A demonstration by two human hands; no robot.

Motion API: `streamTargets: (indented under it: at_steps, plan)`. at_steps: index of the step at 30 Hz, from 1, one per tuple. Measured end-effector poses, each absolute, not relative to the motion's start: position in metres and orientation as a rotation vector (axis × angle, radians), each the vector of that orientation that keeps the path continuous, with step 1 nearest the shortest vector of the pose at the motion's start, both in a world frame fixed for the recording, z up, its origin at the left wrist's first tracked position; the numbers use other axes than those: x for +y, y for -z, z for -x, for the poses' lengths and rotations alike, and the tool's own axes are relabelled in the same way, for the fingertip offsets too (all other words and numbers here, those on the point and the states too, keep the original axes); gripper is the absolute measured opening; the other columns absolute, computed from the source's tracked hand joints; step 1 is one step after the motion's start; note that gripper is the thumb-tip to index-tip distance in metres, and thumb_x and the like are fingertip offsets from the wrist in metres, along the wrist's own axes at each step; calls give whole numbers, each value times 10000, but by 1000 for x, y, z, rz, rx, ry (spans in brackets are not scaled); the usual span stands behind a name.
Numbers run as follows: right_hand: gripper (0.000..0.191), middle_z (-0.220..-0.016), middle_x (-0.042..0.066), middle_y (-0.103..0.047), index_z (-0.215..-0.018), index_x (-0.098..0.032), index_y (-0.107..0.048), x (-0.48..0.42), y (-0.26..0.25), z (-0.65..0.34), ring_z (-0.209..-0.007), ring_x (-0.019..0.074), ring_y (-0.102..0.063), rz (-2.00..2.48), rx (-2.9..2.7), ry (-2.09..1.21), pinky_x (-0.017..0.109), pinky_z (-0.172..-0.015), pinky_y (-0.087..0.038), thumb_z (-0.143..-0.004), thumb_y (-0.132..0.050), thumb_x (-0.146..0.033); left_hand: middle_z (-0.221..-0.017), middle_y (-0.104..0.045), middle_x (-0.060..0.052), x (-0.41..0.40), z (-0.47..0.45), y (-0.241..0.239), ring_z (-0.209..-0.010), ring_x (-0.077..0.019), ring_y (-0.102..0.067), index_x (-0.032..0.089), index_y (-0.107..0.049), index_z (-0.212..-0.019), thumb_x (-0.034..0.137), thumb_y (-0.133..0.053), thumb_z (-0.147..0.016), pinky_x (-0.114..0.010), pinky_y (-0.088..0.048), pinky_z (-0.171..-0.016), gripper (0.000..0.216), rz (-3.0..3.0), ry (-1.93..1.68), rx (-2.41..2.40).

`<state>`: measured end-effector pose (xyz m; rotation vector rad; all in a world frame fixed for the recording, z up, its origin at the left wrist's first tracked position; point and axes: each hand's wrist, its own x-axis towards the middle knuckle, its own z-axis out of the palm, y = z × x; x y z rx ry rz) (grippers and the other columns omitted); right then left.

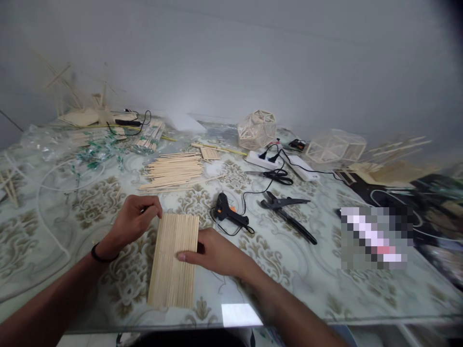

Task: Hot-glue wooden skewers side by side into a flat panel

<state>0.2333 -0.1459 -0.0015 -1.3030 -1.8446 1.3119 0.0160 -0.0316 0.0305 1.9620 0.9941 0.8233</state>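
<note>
A flat panel of wooden sticks laid side by side (pixel 173 262) lies on the patterned table (pixel 72 217) in front of me. My left hand (pixel 135 219) is curled at the panel's upper left corner, fingertips pressed against its edge. My right hand (pixel 213 253) rests on the panel's right side, thumb flat across the sticks and fingers at the edge. A black band circles my left wrist.
A loose pile of sticks (pixel 173 171) lies behind the panel. A black glue gun (pixel 229 214) with its cord, black cutters (pixel 289 214), scissors (pixel 275 176) and a white power strip (pixel 282 161) sit to the right. Stick-built polyhedra (pixel 256 129) stand near the wall.
</note>
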Motion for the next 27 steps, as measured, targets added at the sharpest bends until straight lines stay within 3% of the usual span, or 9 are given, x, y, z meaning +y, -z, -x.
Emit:
streamTargets:
  at_steps: [5,8,13,17,23,27]
  plan:
    - [328,-722,-28,-598,-960,-163,-756,-146,2,-233,-643,115,-500,1305,-1847,-1300,225,-586,-389,-929,-698,-484,-446,-415,41,-33,-16,-30,-473,-106,-336,198,-635,-534,254,-496,-724,-259,-250,-482,242,-1957,-828,1008]
    - [327,-712,-33,-573,-952,-166,-750,-146,1,-233,-635,110,-481,1310,-1837,-1313,225,-577,-377,-932,-695,-488,-465,-403,50,-33,-16,-28,-470,-104,-335,190,-699,-646,251,-492,-777,-260,-264,-489,253,-1933,-856,1016]
    - [351,-703,-35,-540,-929,-162,-734,-147,2,-233,-638,110,-472,1313,-1821,-1322,223,-571,-368,-939,-678,-508,-760,-655,-1,-31,-20,-25,-643,-125,-539,166,-725,-1032,328,-537,-937,-255,-435,-636,265,-2034,-922,962]
    - [317,-745,-30,-580,-937,-169,-703,-147,2,-232,-667,112,-505,1284,-1826,-1263,224,-610,-385,-955,-666,-484,-968,-718,-43,-32,-25,-21,-866,-164,-649,192,-717,-1108,372,-622,-946,-282,-511,-834,261,-2223,-761,775]
    - [441,-616,-62,-369,-678,-186,-457,-146,-1,-229,-570,83,-352,1298,-1858,-1143,236,-544,-279,-1013,-555,-457,-975,-760,-26,-34,-29,-13,-881,-170,-691,217,-727,-1024,401,-555,-1003,-278,-512,-797,252,-2258,-552,764]
    - [491,-599,-62,-328,-649,-199,-380,-147,-1,-228,-555,85,-322,1349,-1870,-1080,254,-531,-242,-1036,-491,-479,-1090,-761,-55,-35,-31,-7,-978,-188,-700,198,-695,-1144,378,-482,-1021,-299,-534,-876,305,-2244,-490,742]
